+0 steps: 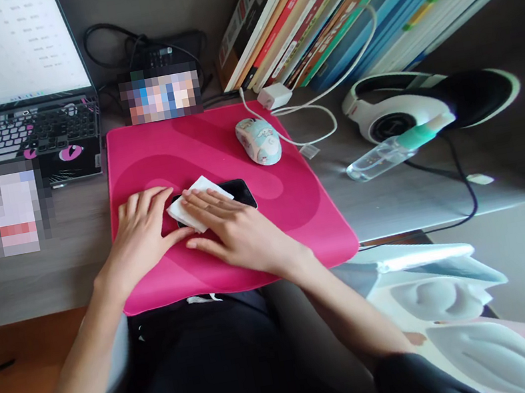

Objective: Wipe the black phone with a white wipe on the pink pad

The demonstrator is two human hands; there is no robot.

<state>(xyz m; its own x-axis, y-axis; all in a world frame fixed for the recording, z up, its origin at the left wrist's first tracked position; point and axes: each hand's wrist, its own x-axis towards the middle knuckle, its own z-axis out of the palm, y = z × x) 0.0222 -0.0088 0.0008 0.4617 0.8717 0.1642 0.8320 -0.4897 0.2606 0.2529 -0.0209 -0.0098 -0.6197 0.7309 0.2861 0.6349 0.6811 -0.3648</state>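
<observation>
Black phone [244, 194] partly under tissue [185, 214]

grey desk [80, 232] | laptop [8, 79], books [337, 14], headset [379, 108], pink mat [202, 141] | on mat: black phone [244, 194], patterned mouse [260, 141]

An open laptop [10, 92] with a lit screen stands at the left of the grey wooden desk [81, 262], and dark cables [141, 40] lie tangled just beyond its right side. A mouse [259, 141] with a pale blue-and-white pattern sits near a white charger [274, 95], whose neighbouring white cable [335, 119] loops up in front of a slanting row of books [352, 11]; white-and-black headphones [409, 105] rest farther right.
</observation>
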